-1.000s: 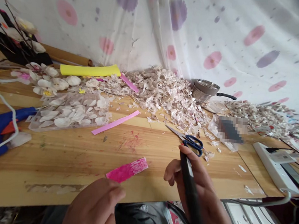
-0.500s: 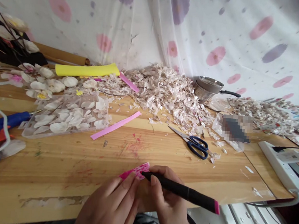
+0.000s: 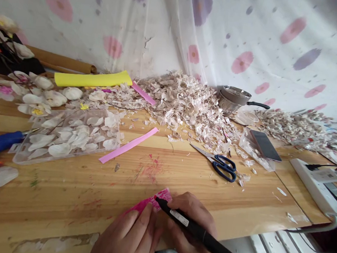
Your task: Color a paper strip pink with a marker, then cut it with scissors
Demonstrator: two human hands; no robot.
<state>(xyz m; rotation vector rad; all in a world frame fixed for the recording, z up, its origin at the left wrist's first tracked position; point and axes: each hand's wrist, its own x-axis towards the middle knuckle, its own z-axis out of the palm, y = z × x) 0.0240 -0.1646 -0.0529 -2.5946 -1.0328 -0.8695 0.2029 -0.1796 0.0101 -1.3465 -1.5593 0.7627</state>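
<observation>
A small strip of paper (image 3: 164, 195), streaked with bright pink ink, lies near the front edge of the wooden table (image 3: 128, 178). The fingers of my left hand (image 3: 131, 233) press on its lower left part and hide some of it. In my right hand (image 3: 192, 219) is a black marker (image 3: 199, 233) with a pink end and a white label on its barrel. Its tip touches the pink strip. Beyond my hands lie blue-handled scissors (image 3: 222, 166) and a plain pink strip (image 3: 128, 144).
A clear plastic box (image 3: 21, 157) holds pale petals, beside a blue glue gun (image 3: 0, 143). Behind are a heap of dried petals (image 3: 185, 104), a yellow roll (image 3: 92, 79) and a pot (image 3: 232, 98). A phone (image 3: 265, 145) and a power strip (image 3: 309, 186) are at right.
The marker has turned in my right hand, so its white label now shows, and its tip has shifted slightly left along the strip. The view has tilted a little.
</observation>
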